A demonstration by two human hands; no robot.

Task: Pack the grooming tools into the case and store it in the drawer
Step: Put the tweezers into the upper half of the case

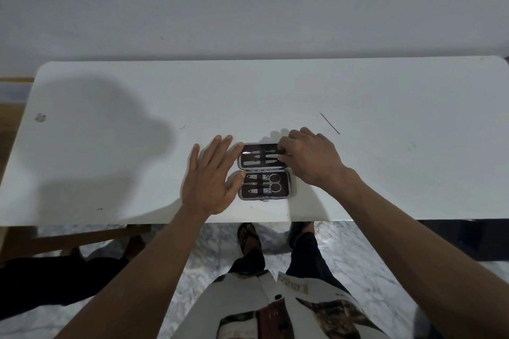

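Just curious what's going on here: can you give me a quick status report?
Left hand flat, steadying the open case. Right hand fingertips on a tool in the far half. Scissors seated in the near half. Nothing in the way.

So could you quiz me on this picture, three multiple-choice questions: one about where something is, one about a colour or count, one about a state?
1. Where does the case lie?
A. near the table's front edge
B. on the floor
C. at the table's far left corner

2. What colour is the table?
A. red
B. white
C. black

3. How is the case?
A. zipped shut
C. open flat
B. upside down

Answers:
1. A: it sits between the left hand and the right hand, close to the near edge.
2. B: the bare top is white.
3. C: both halves show tools, including the scissors, under straps.
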